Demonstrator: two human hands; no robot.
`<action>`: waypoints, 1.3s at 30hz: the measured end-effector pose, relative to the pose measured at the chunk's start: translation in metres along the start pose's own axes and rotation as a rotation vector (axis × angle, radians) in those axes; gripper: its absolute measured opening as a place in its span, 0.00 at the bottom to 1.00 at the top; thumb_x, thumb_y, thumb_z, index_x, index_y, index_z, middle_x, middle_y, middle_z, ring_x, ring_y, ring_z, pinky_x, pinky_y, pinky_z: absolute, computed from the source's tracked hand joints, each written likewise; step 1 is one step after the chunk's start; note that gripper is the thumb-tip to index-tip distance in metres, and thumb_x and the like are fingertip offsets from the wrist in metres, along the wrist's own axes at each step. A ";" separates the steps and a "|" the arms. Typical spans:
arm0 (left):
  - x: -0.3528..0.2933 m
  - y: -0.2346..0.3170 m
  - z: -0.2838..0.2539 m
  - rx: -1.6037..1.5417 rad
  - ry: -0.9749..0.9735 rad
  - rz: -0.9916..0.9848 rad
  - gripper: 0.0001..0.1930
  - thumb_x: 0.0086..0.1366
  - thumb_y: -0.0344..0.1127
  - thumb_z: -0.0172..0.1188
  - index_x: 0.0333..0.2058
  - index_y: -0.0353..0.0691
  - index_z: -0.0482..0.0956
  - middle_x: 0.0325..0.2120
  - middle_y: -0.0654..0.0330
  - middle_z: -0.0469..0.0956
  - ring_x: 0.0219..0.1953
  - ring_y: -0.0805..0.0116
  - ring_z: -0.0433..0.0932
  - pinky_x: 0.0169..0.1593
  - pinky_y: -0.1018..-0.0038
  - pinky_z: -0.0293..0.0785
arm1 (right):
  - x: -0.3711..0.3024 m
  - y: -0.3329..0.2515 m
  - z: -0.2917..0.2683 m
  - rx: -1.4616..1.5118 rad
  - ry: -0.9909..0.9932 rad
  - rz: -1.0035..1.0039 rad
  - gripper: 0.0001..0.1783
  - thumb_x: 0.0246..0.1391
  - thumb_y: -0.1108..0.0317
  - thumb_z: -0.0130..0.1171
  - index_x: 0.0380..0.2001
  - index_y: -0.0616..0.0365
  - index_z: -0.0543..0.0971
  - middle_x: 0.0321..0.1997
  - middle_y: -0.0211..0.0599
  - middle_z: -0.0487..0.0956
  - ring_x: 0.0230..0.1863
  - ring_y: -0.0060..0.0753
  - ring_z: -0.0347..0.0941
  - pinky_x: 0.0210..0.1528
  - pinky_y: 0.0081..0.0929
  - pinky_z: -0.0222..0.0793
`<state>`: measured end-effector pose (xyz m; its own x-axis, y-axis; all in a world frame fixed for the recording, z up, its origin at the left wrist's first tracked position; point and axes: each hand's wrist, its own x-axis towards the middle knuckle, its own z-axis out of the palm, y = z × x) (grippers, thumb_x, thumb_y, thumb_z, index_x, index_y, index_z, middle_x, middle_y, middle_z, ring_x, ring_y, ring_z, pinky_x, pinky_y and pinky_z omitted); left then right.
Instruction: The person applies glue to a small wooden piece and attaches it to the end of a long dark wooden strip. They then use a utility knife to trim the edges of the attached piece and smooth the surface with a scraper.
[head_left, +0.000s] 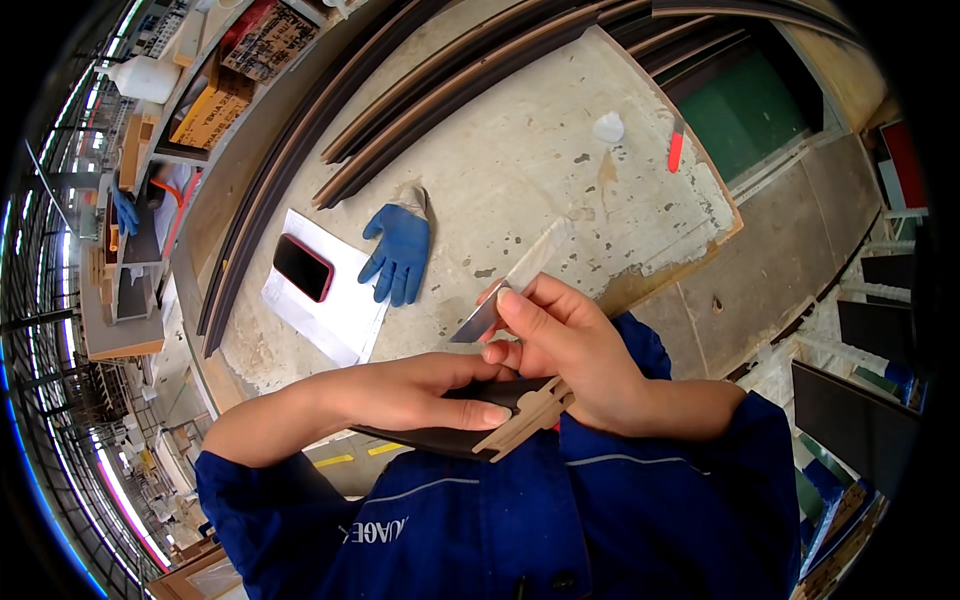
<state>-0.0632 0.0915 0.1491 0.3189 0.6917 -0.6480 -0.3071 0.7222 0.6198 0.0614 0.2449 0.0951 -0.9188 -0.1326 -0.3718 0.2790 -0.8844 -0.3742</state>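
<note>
My left hand (420,390) is closed round a dark brown moulding strip (430,435), held against my front. The strip's bare, light-brown end (525,420), cut in a notched profile, faces right. Just above that end, my right hand (575,345) pinches a flat knife blade (482,318) between thumb and fingers. Its grey metal part slants down to the left, and a pale, wrapped-looking part (540,252) sticks up past the fingers. The blade is apart from the strip. Part of the strip is hidden under my left hand and forearm.
On the worn worktable (500,140) lie a blue-coated glove (402,250), a phone (303,268) on white paper (330,325), a red-handled tool (676,150) and a white lump (608,126). Long dark mouldings (440,120) run along its far side. Shelves with boxes (212,110) stand left.
</note>
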 end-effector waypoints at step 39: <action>-0.001 0.006 -0.004 -0.009 0.039 -0.057 0.34 0.68 0.45 0.61 0.63 0.27 0.64 0.54 0.54 0.73 0.57 0.67 0.70 0.60 0.74 0.64 | 0.000 -0.004 0.004 -0.025 0.042 0.042 0.12 0.70 0.64 0.49 0.48 0.59 0.74 0.40 0.35 0.75 0.39 0.25 0.71 0.44 0.23 0.71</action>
<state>-0.0692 0.0951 0.1515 0.3010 0.6488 -0.6989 -0.2979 0.7602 0.5774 0.0590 0.2463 0.0999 -0.8936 -0.1499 -0.4231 0.3245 -0.8670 -0.3783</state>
